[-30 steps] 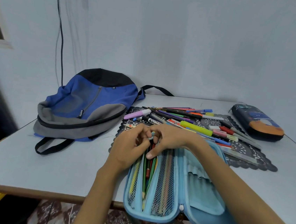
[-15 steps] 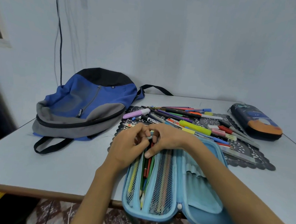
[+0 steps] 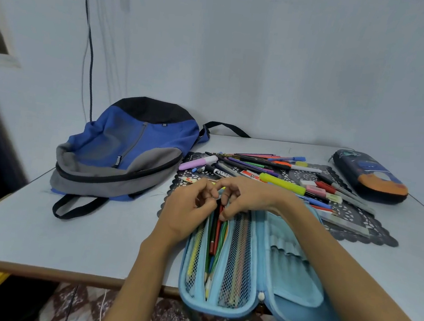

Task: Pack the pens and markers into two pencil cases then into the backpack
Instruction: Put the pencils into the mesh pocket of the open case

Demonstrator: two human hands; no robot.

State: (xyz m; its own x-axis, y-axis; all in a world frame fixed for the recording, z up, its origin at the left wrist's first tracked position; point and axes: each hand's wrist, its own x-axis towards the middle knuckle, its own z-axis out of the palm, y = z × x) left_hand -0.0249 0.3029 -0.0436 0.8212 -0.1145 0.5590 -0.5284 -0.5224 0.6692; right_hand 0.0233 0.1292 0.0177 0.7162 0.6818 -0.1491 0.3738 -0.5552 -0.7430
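Observation:
A light blue pencil case [image 3: 287,283] lies open at the table's near edge, its mesh pockets filled with several pens and pencils. My left hand [image 3: 187,210] and my right hand [image 3: 250,198] meet at the case's far end with curled fingers. The left hand holds the edge of the pocket. The right hand pinches the top of a red pen [image 3: 215,239] standing in the pocket. Loose pens and markers [image 3: 270,170] lie piled behind the hands. A dark pencil case [image 3: 371,177] sits zipped at the far right. The blue and grey backpack [image 3: 128,151] lies at the left.
The loose pens rest on a dark lace-edged mat [image 3: 356,225] on the pale table [image 3: 67,236]. A wall runs close behind the table, with a black cable [image 3: 91,56] hanging down it at the left. Patterned floor shows below the table's front edge.
Both hands stay at the far end of the blue case; the fingers have shifted slightly, and the red pen's top now shows between them. Everything else on the table is unmoved.

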